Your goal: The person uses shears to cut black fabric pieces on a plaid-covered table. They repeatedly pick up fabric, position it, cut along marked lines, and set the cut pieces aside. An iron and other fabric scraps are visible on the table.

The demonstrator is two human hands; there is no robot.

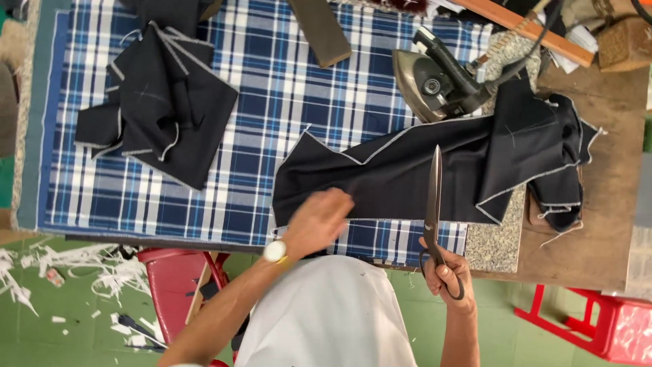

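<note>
While a long piece of dark cloth (407, 173) with pale stitched edges lies spread across the near edge of the tabletop (604, 224), a person presses it flat with the left hand (318, 219), fingers together and palm down on its lower left corner. The right hand (448, 275) grips large black shears (432, 211) by the handles, fingers curled through the loops; the blades stand closed, tips pointing away from the body, just over the cloth's lower edge. A white-faced wristwatch (275, 251) sits on the left wrist. Under the cloth lies a blue-and-white plaid cover (272, 81), and beside it a speckled stone slab (499, 238). At the cloth's far end rests a heavy iron (435, 78), tipped on its side, its cord running off toward the back. A second heap of dark cut pieces (159, 102) lies well apart on the plaid, to the left. Below the tabletop, a red stool (173, 282) stands on a green floor (81, 319) littered with white scraps (75, 261).
</note>
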